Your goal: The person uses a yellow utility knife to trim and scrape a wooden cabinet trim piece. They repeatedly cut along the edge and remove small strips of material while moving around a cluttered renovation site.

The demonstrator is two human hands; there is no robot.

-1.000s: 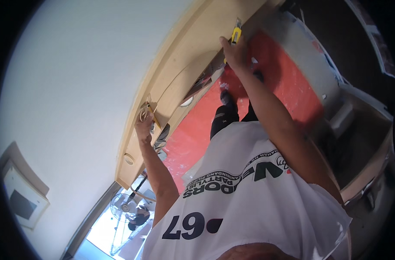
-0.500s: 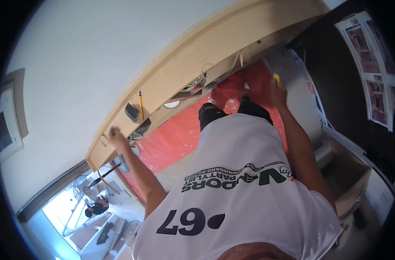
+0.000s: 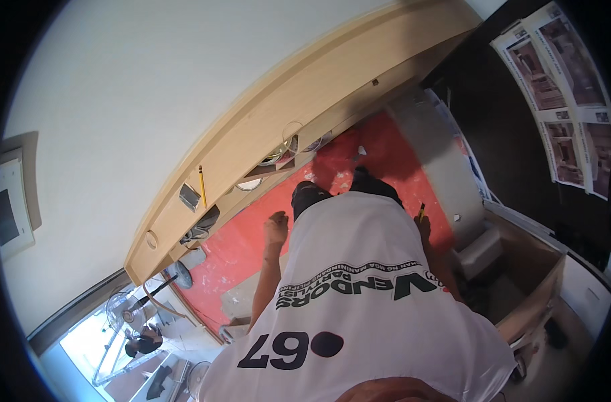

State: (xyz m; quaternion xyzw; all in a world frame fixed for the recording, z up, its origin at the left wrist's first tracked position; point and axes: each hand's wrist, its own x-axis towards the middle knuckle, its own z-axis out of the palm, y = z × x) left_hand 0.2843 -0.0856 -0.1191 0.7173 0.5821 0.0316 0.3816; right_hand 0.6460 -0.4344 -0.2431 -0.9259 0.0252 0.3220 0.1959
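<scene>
My left hand [image 3: 276, 228] is held over the red floor sheet [image 3: 238, 238], just left of my body, apart from the wooden counter. Its fingers are curled, and what they may hold is hidden. Low at my right side, my right hand [image 3: 423, 229] is closed around a slim yellow-and-black utility knife [image 3: 422, 212], whose end sticks out past the fingers. On the long pale wooden counter [image 3: 252, 127] lie a yellow pencil [image 3: 202, 186] and a small dark block [image 3: 189, 197]. A thin ring-like strip [image 3: 151, 239] rests near the counter's left end.
Coiled material [image 3: 276, 155] and a white round container [image 3: 250, 184] sit at the counter's lower shelf. At right stand an open wooden box [image 3: 529, 295] and a dark panel with taped printed sheets [image 3: 560, 100]. A fan [image 3: 123, 312] and another person [image 3: 143, 343] are at far left.
My left hand has moved from the counter's left end rightward to beside my body. My right hand has come down and back toward me with the knife. The view has shifted slightly.
</scene>
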